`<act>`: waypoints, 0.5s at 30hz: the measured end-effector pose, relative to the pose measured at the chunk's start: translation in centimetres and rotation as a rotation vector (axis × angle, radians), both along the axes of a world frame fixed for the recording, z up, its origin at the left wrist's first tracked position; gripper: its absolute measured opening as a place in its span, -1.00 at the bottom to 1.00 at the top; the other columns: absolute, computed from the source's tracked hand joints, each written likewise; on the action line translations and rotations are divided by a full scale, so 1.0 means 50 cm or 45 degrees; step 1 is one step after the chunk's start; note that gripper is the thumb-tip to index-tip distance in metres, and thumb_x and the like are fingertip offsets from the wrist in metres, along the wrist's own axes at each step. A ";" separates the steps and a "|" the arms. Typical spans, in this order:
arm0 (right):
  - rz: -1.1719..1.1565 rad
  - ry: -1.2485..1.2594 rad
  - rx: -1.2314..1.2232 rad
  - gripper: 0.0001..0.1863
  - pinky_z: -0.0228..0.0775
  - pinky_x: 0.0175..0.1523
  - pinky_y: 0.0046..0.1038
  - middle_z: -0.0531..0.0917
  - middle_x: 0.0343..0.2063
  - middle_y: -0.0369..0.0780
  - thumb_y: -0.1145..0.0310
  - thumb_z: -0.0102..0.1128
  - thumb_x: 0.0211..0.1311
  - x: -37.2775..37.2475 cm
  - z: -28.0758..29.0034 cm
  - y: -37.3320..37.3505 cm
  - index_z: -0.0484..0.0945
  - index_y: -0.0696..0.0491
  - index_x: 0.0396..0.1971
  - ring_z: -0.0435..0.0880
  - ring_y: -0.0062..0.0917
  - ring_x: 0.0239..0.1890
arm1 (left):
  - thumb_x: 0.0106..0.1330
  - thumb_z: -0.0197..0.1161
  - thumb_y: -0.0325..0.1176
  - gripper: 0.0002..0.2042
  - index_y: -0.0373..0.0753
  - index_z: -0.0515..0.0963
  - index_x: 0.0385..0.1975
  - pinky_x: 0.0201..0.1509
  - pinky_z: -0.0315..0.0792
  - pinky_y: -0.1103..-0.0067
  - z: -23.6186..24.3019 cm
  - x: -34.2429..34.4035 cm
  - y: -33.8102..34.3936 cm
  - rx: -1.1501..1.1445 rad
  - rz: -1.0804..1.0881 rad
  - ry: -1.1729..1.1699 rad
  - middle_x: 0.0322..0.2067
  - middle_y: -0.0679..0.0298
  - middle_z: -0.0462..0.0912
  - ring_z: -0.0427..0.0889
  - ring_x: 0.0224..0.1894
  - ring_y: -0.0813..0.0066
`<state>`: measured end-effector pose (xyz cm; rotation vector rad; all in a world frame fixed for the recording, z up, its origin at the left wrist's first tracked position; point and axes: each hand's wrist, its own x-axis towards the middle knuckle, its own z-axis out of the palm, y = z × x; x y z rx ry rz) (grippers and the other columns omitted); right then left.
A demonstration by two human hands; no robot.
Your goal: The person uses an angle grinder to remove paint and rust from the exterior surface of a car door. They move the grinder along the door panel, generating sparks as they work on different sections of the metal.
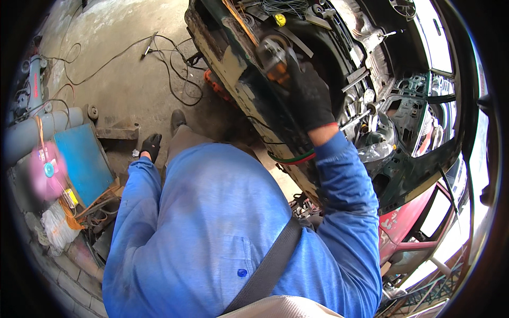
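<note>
My right hand [309,97], in a black glove, is closed around an angle grinder [275,59] with a metal head and an orange body, both blurred. The grinder's head is at the edge of a dark green car body [249,98], where bare and filler-coloured patches show. An orange streak [241,21], sparks or a strip, runs along that edge beyond the head. My left hand [151,146], also black-gloved, hangs low beside my leg, its fingers loosely apart with nothing visible in them.
Loose tools, a coil of wire [283,6] and a yellow tape measure [280,20] lie inside the car body. A black cable [169,58] loops over the concrete floor. Left stand a blue panel [84,159], a grey cylinder [63,123] and a floor jack [34,87].
</note>
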<state>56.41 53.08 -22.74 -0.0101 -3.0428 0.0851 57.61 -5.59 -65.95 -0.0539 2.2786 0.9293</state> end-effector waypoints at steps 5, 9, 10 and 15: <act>-0.080 -0.172 -0.043 -0.01 0.63 -0.08 -0.08 0.64 -0.09 0.07 0.05 0.58 0.23 0.138 0.041 0.022 0.29 -0.07 0.62 0.74 -0.02 -0.09 | 0.49 0.20 -0.28 -0.53 -0.13 0.54 0.40 0.38 0.57 0.20 0.002 0.146 -0.034 -0.396 -0.741 -0.009 0.29 -0.05 0.66 0.66 0.30 -0.14; -0.209 -0.328 -0.023 -0.01 0.63 -0.05 -0.06 0.65 -0.11 0.08 0.03 0.61 0.21 0.173 0.071 0.009 0.32 -0.05 0.60 0.75 0.01 -0.11 | 0.56 0.19 -0.17 -0.52 -0.18 0.54 0.41 0.33 0.57 0.23 0.019 0.132 0.009 -0.200 0.045 -0.559 0.31 -0.02 0.66 0.69 0.27 -0.04; -0.208 -0.325 0.003 -0.01 0.63 -0.05 -0.06 0.65 -0.12 0.07 0.01 0.62 0.20 0.172 0.075 0.004 0.34 -0.07 0.59 0.75 0.00 -0.13 | 0.57 0.23 -0.07 -0.49 -0.22 0.57 0.39 0.24 0.61 0.26 0.012 0.111 0.015 -0.190 -0.012 -0.485 0.28 -0.02 0.70 0.74 0.21 0.05; -0.102 -0.199 0.060 -0.04 0.63 -0.06 -0.06 0.66 -0.11 0.05 0.03 0.60 0.22 0.125 0.071 -0.018 0.35 -0.10 0.59 0.74 -0.02 -0.13 | 0.58 0.28 0.06 -0.43 -0.28 0.62 0.35 0.14 0.63 0.34 -0.033 -0.047 0.008 -0.103 -0.602 0.276 0.16 0.03 0.79 0.80 0.05 0.23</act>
